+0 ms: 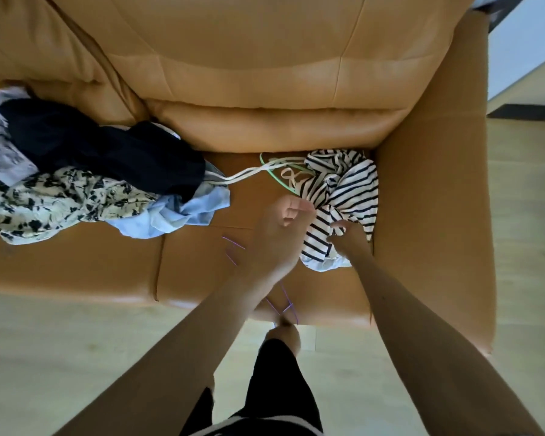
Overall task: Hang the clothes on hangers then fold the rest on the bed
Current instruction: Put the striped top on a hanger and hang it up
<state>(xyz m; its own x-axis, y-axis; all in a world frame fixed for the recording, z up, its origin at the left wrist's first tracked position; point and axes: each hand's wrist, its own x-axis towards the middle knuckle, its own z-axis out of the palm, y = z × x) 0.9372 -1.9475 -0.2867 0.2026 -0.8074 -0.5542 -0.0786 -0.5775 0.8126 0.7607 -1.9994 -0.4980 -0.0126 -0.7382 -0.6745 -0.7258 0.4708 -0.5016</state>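
Black-and-white striped knit shirt [343, 184] lies crumpled on tan leather sofa [265, 58] seat, against right armrest. Left hand [280, 228] pinches its left edge; right hand [348, 236] grips lower fabric. Thin green wire hanger [276, 180] touching shirt; purple wire hanger [233, 242] under left forearm. Mixed clothes pile [76, 184] at left.

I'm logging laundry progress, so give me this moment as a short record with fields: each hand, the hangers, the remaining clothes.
surface: tan sofa
left hand: pinches the edge of the striped shirt
right hand: grips the striped shirt too
green hanger: on the seat, partly under the striped shirt
purple hanger: on the seat, beneath the left forearm
clothes pile: heaped unsorted at the sofa's left
hung so far: nothing visible
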